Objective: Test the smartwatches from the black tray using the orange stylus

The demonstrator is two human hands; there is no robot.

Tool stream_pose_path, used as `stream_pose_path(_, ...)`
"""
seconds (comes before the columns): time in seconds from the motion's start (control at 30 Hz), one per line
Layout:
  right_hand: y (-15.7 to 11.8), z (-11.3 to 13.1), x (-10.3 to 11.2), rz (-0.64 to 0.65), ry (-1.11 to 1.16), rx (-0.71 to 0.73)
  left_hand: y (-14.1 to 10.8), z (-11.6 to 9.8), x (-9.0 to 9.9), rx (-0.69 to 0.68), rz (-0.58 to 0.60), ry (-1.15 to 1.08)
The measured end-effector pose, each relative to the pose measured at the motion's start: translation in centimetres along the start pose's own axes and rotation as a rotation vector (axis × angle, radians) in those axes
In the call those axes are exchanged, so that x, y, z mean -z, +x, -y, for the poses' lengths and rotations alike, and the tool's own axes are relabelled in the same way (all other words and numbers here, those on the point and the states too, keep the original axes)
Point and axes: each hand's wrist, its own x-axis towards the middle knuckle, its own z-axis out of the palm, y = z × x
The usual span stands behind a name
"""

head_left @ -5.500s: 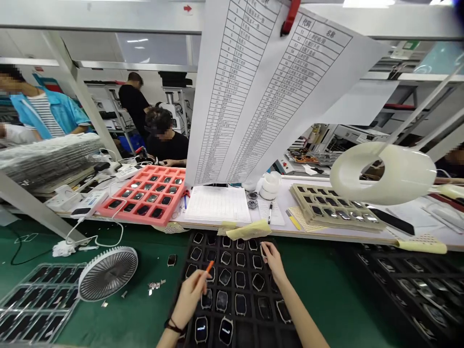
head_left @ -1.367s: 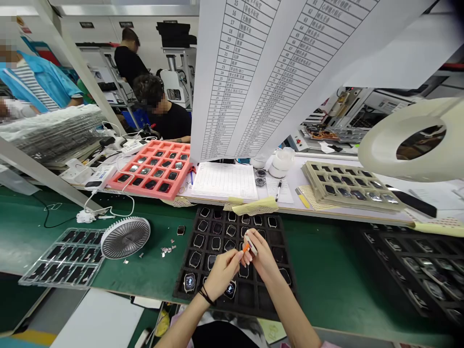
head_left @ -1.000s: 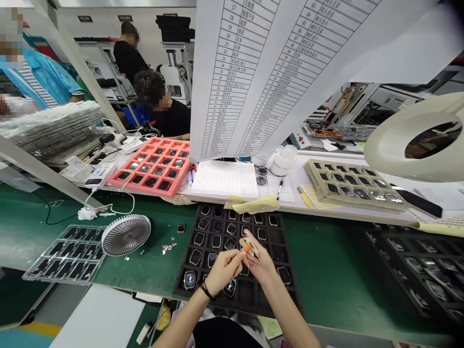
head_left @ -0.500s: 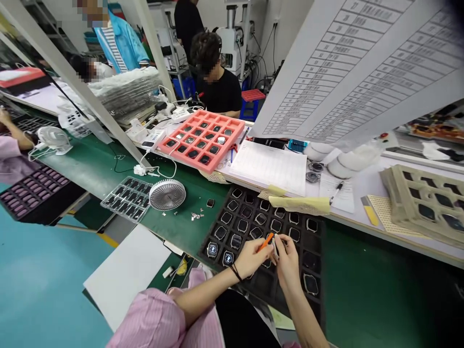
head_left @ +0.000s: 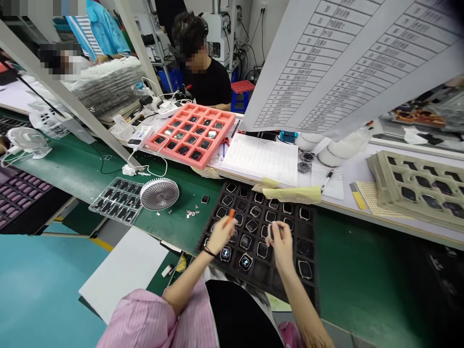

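My left hand (head_left: 219, 237) is closed around a slim orange tool (head_left: 231, 214) over the left part of a black foam tray (head_left: 261, 273). The tool's exact kind is too small to make out. Above the tray's middle, my right hand (head_left: 283, 245) pinches a smartwatch case (head_left: 269, 234) on edge between thumb and fingers. Rows of square watch cases sit in the tray's compartments. Near its front edge, one watch (head_left: 225, 253) and another watch (head_left: 245, 261) have lit screens. My left hand hides part of the tray beneath it.
A white fan (head_left: 159, 194), a clear tray of dark parts (head_left: 118, 200) and small loose pieces (head_left: 192, 212) lie left on the green bench. A pink foam tray (head_left: 217, 153) and beige tray (head_left: 384, 183) stand on the shelf. Printed sheets (head_left: 308, 72) hang above; a co-worker (head_left: 210, 77) sits opposite.
My hands were together over the tray and have parted. The left has moved away leftward with the orange tool, while the right keeps the watch case. The view has shifted slightly.
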Motion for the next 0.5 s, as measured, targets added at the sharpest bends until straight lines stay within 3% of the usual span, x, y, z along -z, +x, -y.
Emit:
stream_pose_path(0.13, 4.5, -1.9, 6.7, -0.179, -0.216, -0.011, 3.2, 3.6, 8.0, 0.118, -0.283, 0.206)
stream_pose_path(0.23, 7.1, -3.1, 11.1, -0.241, -0.413, -0.034, 5.3, 6.9, 11.5, 0.241, -0.353, 0.339)
stream_pose_path(0.33, 8.6, -4.0, 13.0, -0.232, -0.577, -0.011, 7.0, 9.4, 12.2, 0.322, -0.362, 0.417)
stream_pose_path(0.5, 9.8, -5.5, 13.2, -0.133, -0.749, 0.090, 8.1, 10.7, 11.2, 0.317, -0.353, 0.484)
